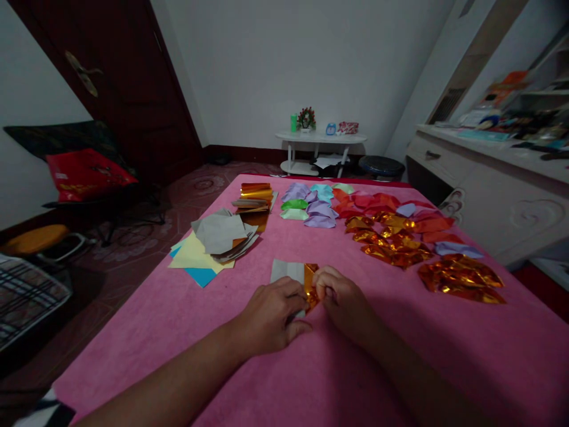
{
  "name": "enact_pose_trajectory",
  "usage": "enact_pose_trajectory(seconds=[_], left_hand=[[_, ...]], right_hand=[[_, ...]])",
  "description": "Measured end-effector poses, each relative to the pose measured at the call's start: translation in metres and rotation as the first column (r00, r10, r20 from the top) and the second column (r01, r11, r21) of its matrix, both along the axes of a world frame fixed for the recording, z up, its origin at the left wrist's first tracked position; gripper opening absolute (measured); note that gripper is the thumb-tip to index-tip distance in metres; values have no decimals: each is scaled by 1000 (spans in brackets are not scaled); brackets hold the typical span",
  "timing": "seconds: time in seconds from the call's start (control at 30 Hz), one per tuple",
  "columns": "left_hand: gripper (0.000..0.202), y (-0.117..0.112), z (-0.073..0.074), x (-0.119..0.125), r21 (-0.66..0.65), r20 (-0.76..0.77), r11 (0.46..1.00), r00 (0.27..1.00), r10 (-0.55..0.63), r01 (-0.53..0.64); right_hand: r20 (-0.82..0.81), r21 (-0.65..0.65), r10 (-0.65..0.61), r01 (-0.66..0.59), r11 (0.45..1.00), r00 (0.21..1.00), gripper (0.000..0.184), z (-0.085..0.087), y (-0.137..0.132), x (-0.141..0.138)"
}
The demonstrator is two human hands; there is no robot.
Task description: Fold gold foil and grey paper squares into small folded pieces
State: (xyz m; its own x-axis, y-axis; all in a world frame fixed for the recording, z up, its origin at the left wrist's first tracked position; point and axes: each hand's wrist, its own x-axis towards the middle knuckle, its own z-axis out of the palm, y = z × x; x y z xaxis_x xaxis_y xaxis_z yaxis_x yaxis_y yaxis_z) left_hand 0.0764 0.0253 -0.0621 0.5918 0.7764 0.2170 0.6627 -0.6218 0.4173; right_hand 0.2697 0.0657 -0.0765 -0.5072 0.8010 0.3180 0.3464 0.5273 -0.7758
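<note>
A sheet of foil paper [287, 270], grey on its back, lies on the pink cloth in front of me. Its right edge is folded over and shows a shiny gold strip [310, 274]. My left hand [278, 311] rests on the sheet, fingers bent over it and thumb apart, holding it down without gripping. At the gold strip, my right hand [340, 299] is closed in a pinch on the folded edge. The fingers of both hands cover part of the sheet's lower half.
To the left are a pile of grey-backed sheets [220, 231], yellow paper [191, 252] and a gold stack [255, 193]. Folded gold foil pieces [460, 276] lie right; purple folded pieces [320, 213] lie farther back. The pink-covered table [249, 391] stands near a cabinet [489, 196].
</note>
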Motion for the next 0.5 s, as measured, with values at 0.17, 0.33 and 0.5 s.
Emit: enact_pose_trajectory(seconds=[0.17, 0.33, 0.5], left_hand=[[21, -3, 2, 11, 63, -89, 994, 991, 97, -92], [23, -1, -2, 15, 190, -148, 980, 984, 94, -65], [25, 13, -5, -2, 279, -106, 951, 988, -112, 137]], right_hand=[[-113, -61, -179, 173, 983, 977, 19, -3, 4, 5], [-171, -273, -407, 353, 895, 897, 7, -9, 12, 8], [-192, -287, -395, 333, 898, 899, 19, -13, 13, 8]])
